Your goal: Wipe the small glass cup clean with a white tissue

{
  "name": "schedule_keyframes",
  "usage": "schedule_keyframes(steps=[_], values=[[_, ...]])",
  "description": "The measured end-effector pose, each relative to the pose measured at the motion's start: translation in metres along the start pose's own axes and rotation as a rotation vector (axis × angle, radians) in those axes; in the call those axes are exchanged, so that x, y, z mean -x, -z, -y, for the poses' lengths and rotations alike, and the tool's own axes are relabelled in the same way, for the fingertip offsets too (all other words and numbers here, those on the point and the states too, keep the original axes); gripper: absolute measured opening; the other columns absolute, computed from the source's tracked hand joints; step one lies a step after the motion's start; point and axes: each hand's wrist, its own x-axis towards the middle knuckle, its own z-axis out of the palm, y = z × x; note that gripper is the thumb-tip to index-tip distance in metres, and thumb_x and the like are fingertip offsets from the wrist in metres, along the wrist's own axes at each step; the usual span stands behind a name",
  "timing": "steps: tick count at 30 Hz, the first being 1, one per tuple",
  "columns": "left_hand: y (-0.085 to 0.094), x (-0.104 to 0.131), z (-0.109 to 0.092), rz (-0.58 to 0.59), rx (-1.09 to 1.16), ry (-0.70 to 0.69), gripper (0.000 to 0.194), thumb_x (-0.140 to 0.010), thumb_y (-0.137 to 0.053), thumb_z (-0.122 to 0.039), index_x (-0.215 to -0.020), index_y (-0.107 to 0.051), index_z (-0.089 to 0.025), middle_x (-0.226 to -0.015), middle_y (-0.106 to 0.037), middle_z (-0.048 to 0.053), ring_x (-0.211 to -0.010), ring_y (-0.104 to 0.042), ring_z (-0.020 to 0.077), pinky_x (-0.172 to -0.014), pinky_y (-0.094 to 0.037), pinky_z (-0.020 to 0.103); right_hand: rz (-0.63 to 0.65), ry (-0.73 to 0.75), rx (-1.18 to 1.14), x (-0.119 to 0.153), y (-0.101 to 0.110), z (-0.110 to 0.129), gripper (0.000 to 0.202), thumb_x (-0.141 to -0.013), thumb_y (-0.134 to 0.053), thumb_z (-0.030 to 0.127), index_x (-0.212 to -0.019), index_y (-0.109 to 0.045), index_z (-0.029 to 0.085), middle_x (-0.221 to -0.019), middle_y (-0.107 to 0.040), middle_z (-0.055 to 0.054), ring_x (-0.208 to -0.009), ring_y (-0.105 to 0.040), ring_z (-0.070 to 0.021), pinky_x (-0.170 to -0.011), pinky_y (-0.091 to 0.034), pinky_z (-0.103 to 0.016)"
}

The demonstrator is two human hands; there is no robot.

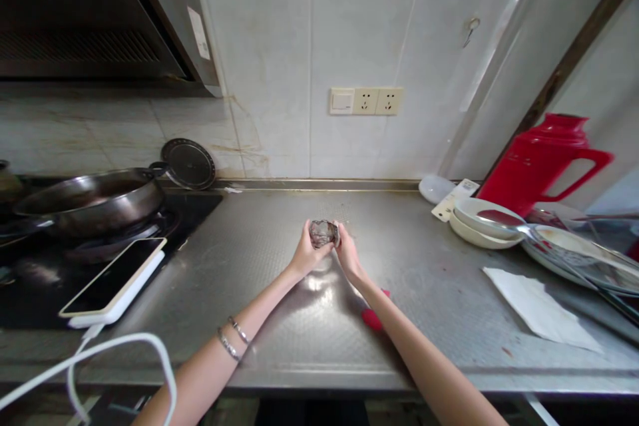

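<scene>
Both hands hold one small, round, greyish thing (323,233) over the middle of the metal counter. It has a dark, wavy rim and looks see-through or wiry, but its kind is unclear. My left hand (309,251) is closed around its left and near side, thumb toward the middle. Fingers of my right hand (347,249) grip the right edge. Under my right forearm lies a red and grey item (372,319), partly covered by the arm.
At left, a steel pan (100,203) sits on the black stove, with a phone (117,279) on a white block and a looping white cable. A round black lid (188,164) leans on the wall. Right are stacked bowls (482,233), a red thermos (539,163) and white paper (539,306).
</scene>
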Motion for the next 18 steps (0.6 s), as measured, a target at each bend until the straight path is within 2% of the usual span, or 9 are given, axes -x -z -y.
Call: schedule_keyframes(steps=[2, 4, 8, 12, 15, 18], values=[[0.001, 0.001, -0.005, 0.122, 0.083, 0.016, 0.085, -0.063, -0.077, -0.024, -0.135, -0.031, -0.016, -0.133, -0.050, 0.017, -0.120, -0.053, 0.0258, -0.106, -0.037, 0.044, -0.032, -0.008, -0.026, -0.004, 0.005, 0.001, 0.045, -0.078, -0.050, 0.058, -0.097, -0.069, 0.022, -0.092, -0.072, -0.002, -0.100, -0.061, -0.0212, -0.088, -0.047, -0.031], [0.002, 0.001, -0.011, 0.190, 0.096, 0.022, 0.079, -0.062, -0.077, -0.023, -0.130, -0.038, -0.014, -0.127, -0.054, 0.017, -0.114, -0.057, 0.0263, -0.104, -0.040, 0.045, -0.045, -0.034, -0.069, -0.008, 0.010, 0.002, 0.048, -0.078, -0.049, 0.060, -0.098, -0.069, 0.021, -0.094, -0.072, -0.002, -0.098, -0.063, -0.0211, -0.086, -0.048, -0.031], [0.003, 0.001, -0.015, 0.182, 0.054, -0.006, 0.074, -0.052, -0.083, -0.020, -0.117, -0.048, -0.013, -0.118, -0.060, 0.016, -0.107, -0.060, 0.0277, -0.098, -0.043, 0.048, -0.016, -0.088, -0.127, -0.010, 0.013, 0.004, 0.054, -0.076, -0.049, 0.064, -0.099, -0.068, 0.019, -0.098, -0.072, -0.004, -0.093, -0.065, -0.0220, -0.085, -0.049, -0.032], [0.001, 0.000, -0.007, 0.228, 0.164, -0.018, 0.070, -0.051, -0.084, -0.022, -0.108, -0.045, -0.016, -0.113, -0.060, 0.012, -0.104, -0.061, 0.0239, -0.097, -0.044, 0.044, 0.033, -0.092, -0.100, -0.009, 0.011, 0.004, 0.055, -0.075, -0.050, 0.065, -0.096, -0.070, 0.018, -0.094, -0.073, -0.005, -0.091, -0.066, -0.0231, -0.086, -0.048, -0.033], [0.001, 0.001, -0.002, 0.178, 0.115, -0.054, 0.070, -0.054, -0.083, -0.026, -0.108, -0.039, -0.018, -0.112, -0.058, 0.010, -0.101, -0.061, 0.0208, -0.095, -0.045, 0.041, 0.074, -0.088, -0.106, -0.008, 0.010, 0.003, 0.055, -0.077, -0.048, 0.065, -0.097, -0.070, 0.019, -0.094, -0.073, -0.004, -0.095, -0.065, -0.0232, -0.087, -0.048, -0.034], [0.003, 0.001, -0.001, 0.068, 0.006, -0.104, 0.069, -0.057, -0.082, -0.029, -0.108, -0.037, -0.019, -0.111, -0.057, 0.009, -0.102, -0.059, 0.0202, -0.095, -0.044, 0.039, 0.103, -0.055, -0.102, -0.006, 0.007, 0.002, 0.055, -0.079, -0.047, 0.064, -0.099, -0.069, 0.019, -0.098, -0.072, -0.004, -0.102, -0.062, -0.0235, -0.089, -0.048, -0.034]])
